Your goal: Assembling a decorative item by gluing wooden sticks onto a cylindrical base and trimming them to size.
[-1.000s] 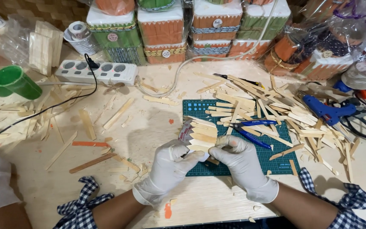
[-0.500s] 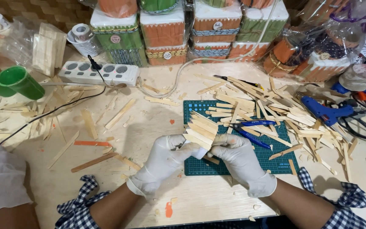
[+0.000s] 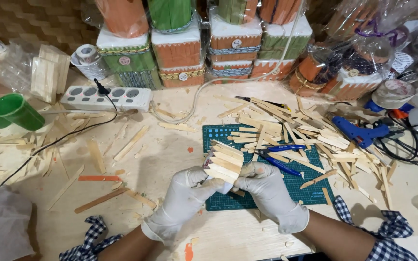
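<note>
Gloved fingers (image 3: 208,180) pinch from both sides: the left hand (image 3: 186,198) curls closed around the near end of a panel of flat wooden sticks (image 3: 224,162), and the right hand (image 3: 266,187) clamps its lower right edge, thumb on top. Between them the panel tilts up off the table, held just above the near left corner of the green cutting mat (image 3: 310,189). Beside the right hand, blue-handled pliers (image 3: 277,155) lie on the mat. Further out, loose sticks (image 3: 306,129) pile across the mat's far side, with a blue glue gun (image 3: 360,131) to their right. A white power strip (image 3: 106,96) sits well apart, far left.
</note>
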